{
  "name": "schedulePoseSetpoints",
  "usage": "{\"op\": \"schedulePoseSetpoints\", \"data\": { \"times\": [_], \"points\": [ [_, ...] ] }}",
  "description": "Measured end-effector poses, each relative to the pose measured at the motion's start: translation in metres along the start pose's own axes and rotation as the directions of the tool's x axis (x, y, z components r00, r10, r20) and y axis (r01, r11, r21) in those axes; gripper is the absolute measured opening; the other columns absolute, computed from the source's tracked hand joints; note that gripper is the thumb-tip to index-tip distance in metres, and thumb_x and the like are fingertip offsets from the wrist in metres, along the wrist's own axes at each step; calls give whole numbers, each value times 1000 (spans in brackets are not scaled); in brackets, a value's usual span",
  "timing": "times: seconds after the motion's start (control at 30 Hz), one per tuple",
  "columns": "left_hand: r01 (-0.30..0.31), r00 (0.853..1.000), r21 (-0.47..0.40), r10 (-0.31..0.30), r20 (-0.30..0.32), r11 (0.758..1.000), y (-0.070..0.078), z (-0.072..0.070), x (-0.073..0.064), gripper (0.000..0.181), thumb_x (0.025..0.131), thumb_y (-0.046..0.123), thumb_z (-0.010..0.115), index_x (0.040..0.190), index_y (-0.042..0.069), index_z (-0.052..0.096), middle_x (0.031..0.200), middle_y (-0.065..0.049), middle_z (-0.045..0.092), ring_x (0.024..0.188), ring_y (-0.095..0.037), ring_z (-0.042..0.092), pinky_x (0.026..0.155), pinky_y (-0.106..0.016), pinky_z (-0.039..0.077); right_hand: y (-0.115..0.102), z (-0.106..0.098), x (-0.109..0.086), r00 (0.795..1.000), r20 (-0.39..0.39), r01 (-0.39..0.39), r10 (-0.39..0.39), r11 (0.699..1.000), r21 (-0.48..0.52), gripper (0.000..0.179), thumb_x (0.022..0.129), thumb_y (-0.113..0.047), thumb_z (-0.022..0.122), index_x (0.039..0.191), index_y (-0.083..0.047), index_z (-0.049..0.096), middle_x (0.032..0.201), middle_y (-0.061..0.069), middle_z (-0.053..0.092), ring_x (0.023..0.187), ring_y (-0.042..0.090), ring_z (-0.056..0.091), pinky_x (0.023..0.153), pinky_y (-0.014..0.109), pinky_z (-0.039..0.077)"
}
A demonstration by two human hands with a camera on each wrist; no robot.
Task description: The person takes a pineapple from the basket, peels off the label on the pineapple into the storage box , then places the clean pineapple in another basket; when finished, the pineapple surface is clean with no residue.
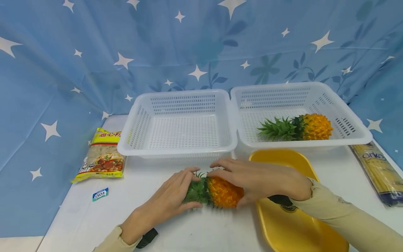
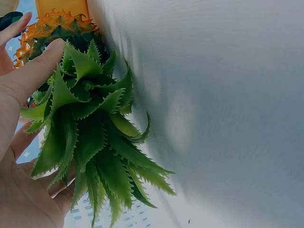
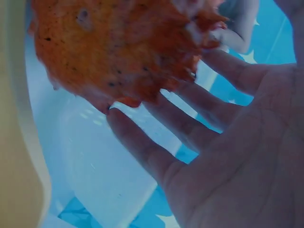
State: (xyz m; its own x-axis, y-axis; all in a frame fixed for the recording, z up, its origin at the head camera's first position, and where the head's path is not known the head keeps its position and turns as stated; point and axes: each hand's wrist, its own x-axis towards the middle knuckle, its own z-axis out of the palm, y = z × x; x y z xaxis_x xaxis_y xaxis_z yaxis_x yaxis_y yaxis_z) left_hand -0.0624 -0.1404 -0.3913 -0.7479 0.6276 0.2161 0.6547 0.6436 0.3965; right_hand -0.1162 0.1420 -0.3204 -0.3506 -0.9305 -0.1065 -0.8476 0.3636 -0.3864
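A small orange pineapple (image 1: 224,191) lies on its side on the white table, its green leafy crown (image 2: 90,128) to the left. My left hand (image 1: 171,196) arches around the crown, thumb on the near side and fingers on the far side. In the left wrist view that thumb overlaps the base of the leaves, which do not look squeezed. Over the orange body is my right hand (image 1: 252,176), thumb near its right end. Seen from the right wrist, its fingers (image 3: 142,142) are spread and nearly straight, fingertips right at the spiky skin.
Two white baskets stand behind: a left one (image 1: 185,152) and a right one (image 1: 302,142) holding another pineapple (image 1: 316,126). A yellow bin (image 1: 283,154) sits under my right forearm. Left are a noodle bag (image 1: 104,155) and small packet (image 1: 100,194); a pasta pack (image 1: 379,171) is right.
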Motion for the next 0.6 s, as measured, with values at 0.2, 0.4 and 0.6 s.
{"op": "schedulePoseSetpoints", "data": {
  "times": [0.2,0.4,0.6],
  "points": [
    [-17,1000,-1,17,-12,1000,-2,0,-1,56,83,39,89,114,11,52,145,-11,57,125,-24,60,102,-43,52,5,5,6,999,34,23,-24,1000,18,97,81,-32,93,159,-17,37,150,4,44,128,21,53,102,41,53],
    [-14,1000,-14,14,-10,1000,-2,0,-1,56,84,40,88,117,12,53,146,-8,56,128,-24,58,105,-44,50,7,6,5,999,27,40,-42,998,47,93,81,-26,93,157,-19,39,147,2,45,128,20,53,101,39,54],
    [-13,1000,-12,13,0,1000,-2,-1,-1,56,85,41,87,120,12,54,146,-9,56,134,-27,55,110,-46,47,6,6,6,999,14,48,-48,999,24,88,80,-25,94,151,-19,42,143,2,48,124,20,56,98,39,56]
  ]
}}
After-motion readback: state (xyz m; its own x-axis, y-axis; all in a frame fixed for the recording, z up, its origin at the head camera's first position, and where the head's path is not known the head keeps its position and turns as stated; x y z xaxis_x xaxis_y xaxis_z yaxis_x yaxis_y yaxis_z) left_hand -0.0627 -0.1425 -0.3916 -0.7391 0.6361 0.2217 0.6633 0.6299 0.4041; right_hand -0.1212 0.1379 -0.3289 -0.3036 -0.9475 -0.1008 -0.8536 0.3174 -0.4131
